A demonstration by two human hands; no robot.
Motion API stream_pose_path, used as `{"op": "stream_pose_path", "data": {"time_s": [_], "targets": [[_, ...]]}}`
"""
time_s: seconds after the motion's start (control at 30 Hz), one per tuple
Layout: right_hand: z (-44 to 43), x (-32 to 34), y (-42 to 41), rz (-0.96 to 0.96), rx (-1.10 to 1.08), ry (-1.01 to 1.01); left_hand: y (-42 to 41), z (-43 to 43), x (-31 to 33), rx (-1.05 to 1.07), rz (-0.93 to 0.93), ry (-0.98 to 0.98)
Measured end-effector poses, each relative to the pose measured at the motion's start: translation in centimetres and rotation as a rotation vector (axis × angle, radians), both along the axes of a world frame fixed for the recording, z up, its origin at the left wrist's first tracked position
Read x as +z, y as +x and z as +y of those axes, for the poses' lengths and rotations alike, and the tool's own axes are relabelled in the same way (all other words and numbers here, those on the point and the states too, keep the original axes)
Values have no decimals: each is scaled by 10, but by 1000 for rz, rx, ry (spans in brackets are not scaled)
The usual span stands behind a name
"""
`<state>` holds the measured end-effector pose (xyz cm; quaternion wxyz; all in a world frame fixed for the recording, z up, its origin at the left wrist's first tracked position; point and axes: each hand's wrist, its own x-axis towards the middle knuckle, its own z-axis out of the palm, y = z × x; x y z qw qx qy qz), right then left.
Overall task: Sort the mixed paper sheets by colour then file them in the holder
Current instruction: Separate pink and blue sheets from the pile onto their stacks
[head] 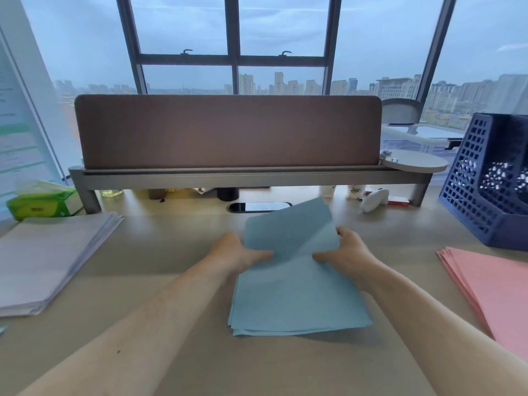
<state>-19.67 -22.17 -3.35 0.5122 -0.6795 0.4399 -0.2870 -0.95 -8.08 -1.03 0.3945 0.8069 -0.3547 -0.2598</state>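
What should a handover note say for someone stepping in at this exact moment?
Left hand: grips the left edge of the blue sheets.
Right hand: grips their right edge.
The far end of these sheets is raised over the blue pile in the middle of the desk.
White pile lies on the left, pink pile on the right, and the dark blue holder stands far right.
Done: the sheets look sorted into three colours.
Left: square up the blue sheets and file all three piles. No paper shows in the holder yet.
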Motion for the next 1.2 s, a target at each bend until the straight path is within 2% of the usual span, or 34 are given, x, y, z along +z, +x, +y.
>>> {"op": "stream_pose_path", "data": {"time_s": [0.1,0.2,0.23,0.3,0.4,0.47,0.53,0.7,0.8,0.97,1.07,1.2], "targets": [[9,13,2,-168,24,-86,2,11,6,58,136,-152],[23,31,9,-288,53,-160,14,24,4,21,497,-378],[28,37,15,-314,66,-188,14,30,7,2,514,-430],[41,50,27,-372,85,-264,17,36,16,33,368,-549],[61,73,44,-488,111,-343,28,53,42,130,37,-759],[72,81,54,-521,125,-383,33,69,57,179,-99,-820],[83,78,61,-512,140,-394,35,85,58,174,-108,-819],[102,52,73,-470,188,-300,48,121,36,207,79,-835],[111,49,79,-474,195,-322,52,126,34,242,52,-812],[126,58,96,-359,191,-346,64,148,34,208,-129,-702],[147,80,132,-327,288,-318,88,191,52,324,-188,-668],[206,97,212,-248,469,-323,134,282,74,634,-128,-665]]}}
